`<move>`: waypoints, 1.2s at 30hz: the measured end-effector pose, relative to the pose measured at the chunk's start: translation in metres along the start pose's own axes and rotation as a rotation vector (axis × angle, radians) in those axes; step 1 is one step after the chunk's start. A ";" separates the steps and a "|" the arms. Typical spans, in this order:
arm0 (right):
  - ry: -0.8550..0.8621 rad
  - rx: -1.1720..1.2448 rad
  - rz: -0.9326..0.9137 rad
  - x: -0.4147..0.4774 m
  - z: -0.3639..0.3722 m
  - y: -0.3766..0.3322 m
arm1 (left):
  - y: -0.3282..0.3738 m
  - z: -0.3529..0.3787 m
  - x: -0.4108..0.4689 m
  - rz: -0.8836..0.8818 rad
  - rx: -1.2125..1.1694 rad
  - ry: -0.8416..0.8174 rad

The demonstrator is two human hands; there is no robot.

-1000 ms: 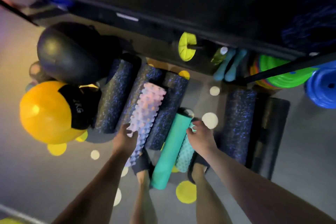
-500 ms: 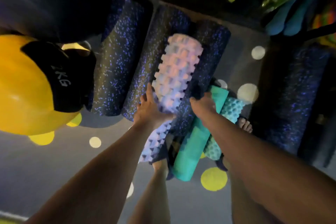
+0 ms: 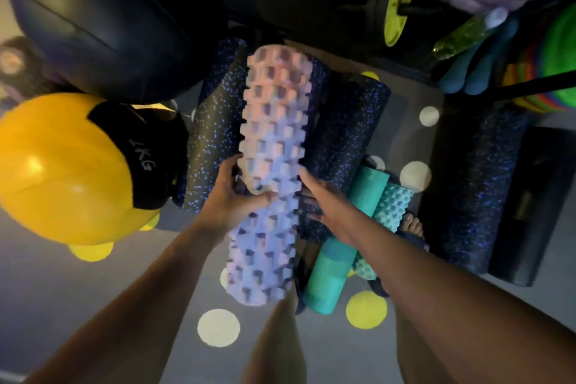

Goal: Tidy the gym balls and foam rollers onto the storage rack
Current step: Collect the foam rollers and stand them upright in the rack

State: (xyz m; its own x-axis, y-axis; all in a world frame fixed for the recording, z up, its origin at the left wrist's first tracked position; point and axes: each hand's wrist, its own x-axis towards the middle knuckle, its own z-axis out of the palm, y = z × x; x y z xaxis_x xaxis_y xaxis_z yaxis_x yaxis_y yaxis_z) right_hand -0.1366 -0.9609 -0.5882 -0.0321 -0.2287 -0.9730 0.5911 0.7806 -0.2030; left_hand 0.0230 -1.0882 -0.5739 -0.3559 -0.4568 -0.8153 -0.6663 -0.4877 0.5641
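The left hand (image 3: 232,196) is clamped on the knobbly roller (image 3: 274,150), thumb across its front; the right hand (image 3: 327,206) lies against its right flank, though I cannot tell through the blur whether those fingers curl behind it. The roller's long axis runs away from the grip toward the rack (image 3: 311,19), its longer part beyond the hands, seemingly raised above the speckled rollers (image 3: 215,134) on the floor (image 3: 93,305); both hands sit level, so the next move is probably a two-handed push forward and up.
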 end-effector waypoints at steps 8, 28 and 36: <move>0.418 0.137 -0.032 0.000 -0.025 -0.004 | 0.021 0.042 -0.007 -0.016 -0.210 0.115; 0.723 -0.212 -0.049 0.132 -0.129 0.159 | -0.061 0.154 0.012 0.282 0.583 0.379; 0.658 -0.299 -0.326 -0.088 -0.151 0.066 | 0.047 0.148 -0.131 0.244 0.473 0.353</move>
State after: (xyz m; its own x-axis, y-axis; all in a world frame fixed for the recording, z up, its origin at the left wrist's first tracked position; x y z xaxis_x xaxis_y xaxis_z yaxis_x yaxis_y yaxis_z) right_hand -0.2169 -0.8014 -0.5322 -0.6916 -0.1543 -0.7056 0.2313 0.8782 -0.4188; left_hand -0.0588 -0.9407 -0.4603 -0.3500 -0.7705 -0.5328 -0.8395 0.0057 0.5433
